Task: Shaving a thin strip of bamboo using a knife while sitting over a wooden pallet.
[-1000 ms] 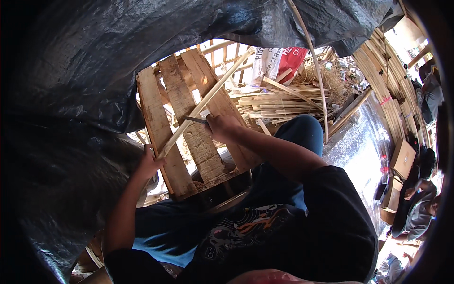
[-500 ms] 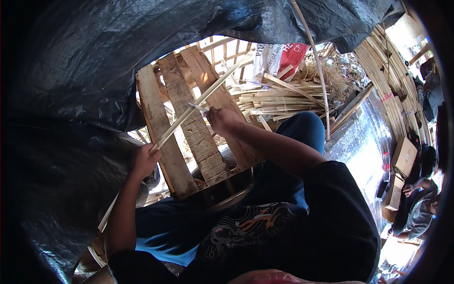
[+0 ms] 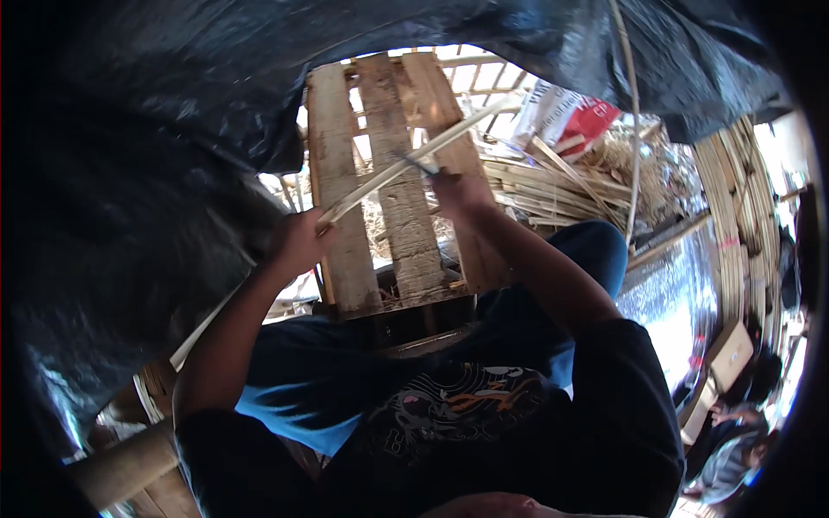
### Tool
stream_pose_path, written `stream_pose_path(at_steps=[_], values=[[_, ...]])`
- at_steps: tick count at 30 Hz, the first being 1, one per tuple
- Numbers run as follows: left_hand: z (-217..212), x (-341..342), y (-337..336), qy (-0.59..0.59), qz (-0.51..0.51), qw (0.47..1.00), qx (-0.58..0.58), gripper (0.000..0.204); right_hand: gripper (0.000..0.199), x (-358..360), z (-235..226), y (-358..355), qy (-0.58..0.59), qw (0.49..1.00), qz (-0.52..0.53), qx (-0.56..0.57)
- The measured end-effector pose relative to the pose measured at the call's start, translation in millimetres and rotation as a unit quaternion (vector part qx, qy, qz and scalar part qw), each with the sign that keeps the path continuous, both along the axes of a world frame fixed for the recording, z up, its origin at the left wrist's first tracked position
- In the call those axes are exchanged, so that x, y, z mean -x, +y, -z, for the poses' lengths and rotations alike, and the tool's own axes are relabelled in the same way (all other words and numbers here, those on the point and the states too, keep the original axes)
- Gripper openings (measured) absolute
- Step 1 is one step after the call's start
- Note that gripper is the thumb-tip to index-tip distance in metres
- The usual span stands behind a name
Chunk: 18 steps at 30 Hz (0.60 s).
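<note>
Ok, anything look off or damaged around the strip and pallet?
Nothing looks broken. The left hand grips the long strip, which lies slanted across the pallet; the right hand holds a small tool against it. Loose strips lie in an untidy heap behind the pallet.

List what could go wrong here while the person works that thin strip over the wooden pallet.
1. The right hand seems to hold a small blade against the bamboo strip, with the left hand gripping the same strip further down; a slip could cut those fingers.
2. The strip is long and thin, so it may snap or splinter.
3. The wooden pallet has gaps between its planks, where the strip or tool could catch.
</note>
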<state>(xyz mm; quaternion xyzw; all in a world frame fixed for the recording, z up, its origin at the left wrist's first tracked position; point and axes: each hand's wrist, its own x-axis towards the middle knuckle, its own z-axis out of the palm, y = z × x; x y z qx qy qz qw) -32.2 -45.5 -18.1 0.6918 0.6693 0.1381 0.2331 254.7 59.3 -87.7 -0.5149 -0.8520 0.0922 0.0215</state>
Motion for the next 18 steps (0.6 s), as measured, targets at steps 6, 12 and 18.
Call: stream_pose_path(at_steps=[6, 12, 18], values=[[-3, 3, -8, 0.038, 0.010, 0.999, 0.028, 0.030, 0.018, -30, 38, 18, -0.068, 0.988, -0.058, -0.127], [-8, 11, -20, 0.022, -0.005, 0.999, 0.030, 0.031, 0.025, 16, -57, -27, -0.100, 0.991, -0.024, 0.088], [-14, 10, -16, -0.008, -0.017, 0.998, 0.056, 0.030, 0.022, -18, 46, -2, -0.141, 0.908, -0.201, -0.340]])
